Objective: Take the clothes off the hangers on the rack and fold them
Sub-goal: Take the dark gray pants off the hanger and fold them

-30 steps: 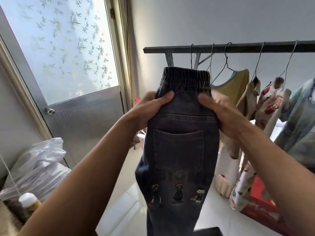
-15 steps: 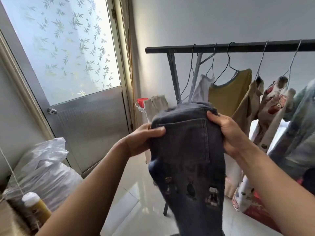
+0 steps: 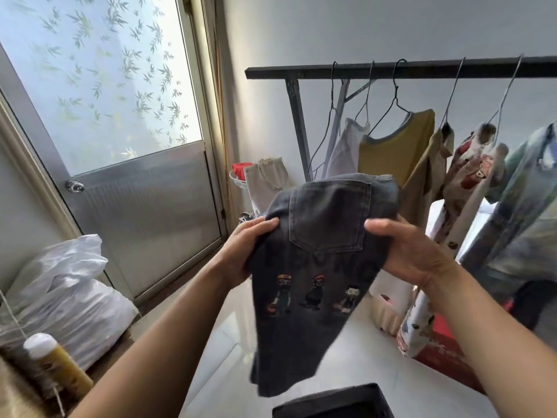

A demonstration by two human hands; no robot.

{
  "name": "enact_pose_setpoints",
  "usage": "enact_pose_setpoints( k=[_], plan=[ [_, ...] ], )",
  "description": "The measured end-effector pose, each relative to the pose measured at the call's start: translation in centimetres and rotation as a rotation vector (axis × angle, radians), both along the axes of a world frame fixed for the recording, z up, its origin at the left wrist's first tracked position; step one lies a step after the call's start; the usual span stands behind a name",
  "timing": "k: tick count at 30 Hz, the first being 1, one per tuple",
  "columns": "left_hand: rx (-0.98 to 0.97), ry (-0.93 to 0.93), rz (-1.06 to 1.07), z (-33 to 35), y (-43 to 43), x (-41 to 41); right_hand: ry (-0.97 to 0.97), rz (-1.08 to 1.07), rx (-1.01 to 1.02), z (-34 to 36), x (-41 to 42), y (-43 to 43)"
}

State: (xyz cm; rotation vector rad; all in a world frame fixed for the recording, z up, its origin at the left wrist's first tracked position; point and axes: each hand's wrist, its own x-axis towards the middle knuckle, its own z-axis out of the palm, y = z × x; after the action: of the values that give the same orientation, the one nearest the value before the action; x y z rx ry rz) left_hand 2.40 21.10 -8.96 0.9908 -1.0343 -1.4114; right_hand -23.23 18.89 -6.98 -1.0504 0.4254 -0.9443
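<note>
Both hands, left (image 3: 244, 248) and right (image 3: 413, 254), gripped the folded jeans (image 3: 319, 251) with curled fingers, holding them up in front of the rack (image 3: 401, 69), its shirts on hangers (image 3: 394, 95).

Under the rack (image 3: 391, 69) bar, right of its upright post, hung clothes (image 3: 394, 146) crowd the space down to a red box (image 3: 443, 354). Just left of the rack's post stands a cloth bag (image 3: 265, 179); farther left, open air reaches the door (image 3: 144, 206). In front of the rack, held-up jeans (image 3: 316, 267) block the way, with bare floor (image 3: 367, 357) beneath.
</note>
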Motion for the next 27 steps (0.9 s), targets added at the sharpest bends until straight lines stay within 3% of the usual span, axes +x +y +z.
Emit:
enact_pose_setpoints(
  k=[3, 8, 10, 12, 14, 16, 19, 23, 27],
  plan=[
    [0.052, 0.134, -0.025, 0.6, -0.2, 0.7, 0.152, -0.115, -0.016, -0.4, 0.5, 0.1],
    [0.005, 0.405, -0.29, -0.3, 1.0, 3.0, 0.146, -0.299, 0.091, 0.1, 1.2, -0.2],
    [0.012, 0.25, -0.323, -1.5, 1.2, 3.2, 0.148, -0.332, 0.136, 0.6, 1.5, -0.4],
    [0.046, 0.041, -0.234, -2.4, 1.3, 2.5, 0.182, -0.37, 0.184, 0.5, 1.8, -0.7],
    [0.08, -0.039, -0.139, -2.6, 1.3, 1.6, 0.171, -0.344, 0.25, -0.1, 1.7, -0.7],
    [0.086, -0.013, -0.058, -2.6, 1.0, 1.1, 0.1, -0.255, 0.285, -0.7, 1.3, -0.5],
    [0.087, 0.102, -0.001, -1.9, 0.8, 0.4, 0.052, -0.093, 0.181, -1.4, 0.3, 0.0],
    [0.073, 0.197, -0.066, -0.5, 0.8, 0.2, 0.227, 0.009, 0.02, -2.5, 0.0, 0.0],
    [0.002, -0.044, -0.191, 0.3, 0.8, 1.0, 0.341, -0.123, -0.016, -2.5, 0.8, -0.1]
  ],
)
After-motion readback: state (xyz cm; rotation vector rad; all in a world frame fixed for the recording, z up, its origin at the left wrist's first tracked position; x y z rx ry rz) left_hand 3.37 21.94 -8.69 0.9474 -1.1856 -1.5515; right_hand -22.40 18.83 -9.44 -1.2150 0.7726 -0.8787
